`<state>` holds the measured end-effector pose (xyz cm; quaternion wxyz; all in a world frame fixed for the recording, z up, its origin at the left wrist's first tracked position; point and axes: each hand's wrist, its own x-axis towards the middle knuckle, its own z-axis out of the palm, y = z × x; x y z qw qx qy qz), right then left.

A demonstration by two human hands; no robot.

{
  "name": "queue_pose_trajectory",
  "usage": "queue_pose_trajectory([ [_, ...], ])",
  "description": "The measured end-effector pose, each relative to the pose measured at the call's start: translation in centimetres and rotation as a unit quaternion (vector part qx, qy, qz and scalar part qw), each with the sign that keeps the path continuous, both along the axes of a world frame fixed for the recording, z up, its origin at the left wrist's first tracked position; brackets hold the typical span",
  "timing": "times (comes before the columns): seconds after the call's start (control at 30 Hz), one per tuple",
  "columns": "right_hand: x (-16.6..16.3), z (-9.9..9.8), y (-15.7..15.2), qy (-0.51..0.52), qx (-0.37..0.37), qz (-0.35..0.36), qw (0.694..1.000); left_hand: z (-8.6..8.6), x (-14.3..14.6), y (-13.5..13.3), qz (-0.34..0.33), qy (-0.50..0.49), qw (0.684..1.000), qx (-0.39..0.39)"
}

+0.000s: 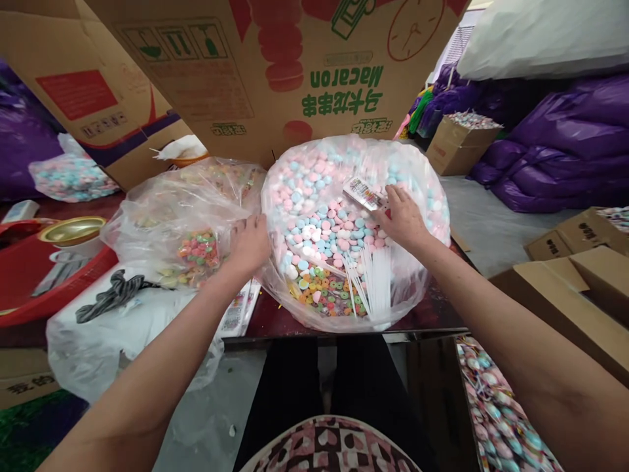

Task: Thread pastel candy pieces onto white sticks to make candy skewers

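Note:
A big clear plastic bag (422,275) lies open on the dark table, filled with pink, blue and white candies (319,223). White sticks (378,282) and ring-shaped coloured candies (327,292) lie at its near side. My right hand (403,219) rests on the candies inside the bag, fingers closed on a small printed packet (364,193). My left hand (249,246) grips the bag's left edge with curled fingers. Beside that hand sits a second clear bag (162,210) with orange and green ring candies (199,252).
A large "Macaron" cardboard box (275,72) leans behind the bags. A red basin (29,275) with a gold lid sits at left, a white plastic bag (98,334) below it. Cardboard boxes (584,275) and purple sacks (565,151) stand at right. A box of wrapped candies (496,406) is by my right forearm.

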<state>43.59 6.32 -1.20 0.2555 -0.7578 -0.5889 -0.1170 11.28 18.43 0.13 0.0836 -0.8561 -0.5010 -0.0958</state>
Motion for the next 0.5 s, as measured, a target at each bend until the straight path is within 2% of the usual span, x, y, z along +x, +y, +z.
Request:
queue_pose_trajectory([
  [0.07, -1.6, 0.2, -1.9, 0.001, 0.035, 0.031, 0.999, 0.2, 0.5, -1.8, -0.021, -0.026, 0.999, 0.031],
  [0.13, -3.9, -0.3, -3.8, 0.01, 0.049, 0.102, 0.994, 0.0, 1.2, -4.2, -0.075, -0.042, 0.996, 0.036],
  [0.23, -7.6, -2.0, -6.4, 0.014, -0.025, 0.244, 0.969, -1.3, 2.7, -8.5, -0.225, -0.033, 0.973, -0.033],
  [0.27, -8.5, -2.7, -7.0, 0.005, -0.05, 0.268, 0.962, -1.9, 3.1, -9.9, -0.259, -0.03, 0.964, -0.057],
  [0.37, -9.6, -4.1, -8.5, -0.027, -0.093, 0.251, 0.963, -3.7, 3.5, -13.1, -0.297, -0.034, 0.951, -0.086],
  [0.5, -8.6, -4.4, -10.0, -0.049, -0.089, 0.177, 0.979, -5.7, 2.4, -14.6, -0.291, -0.066, 0.949, -0.104],
])
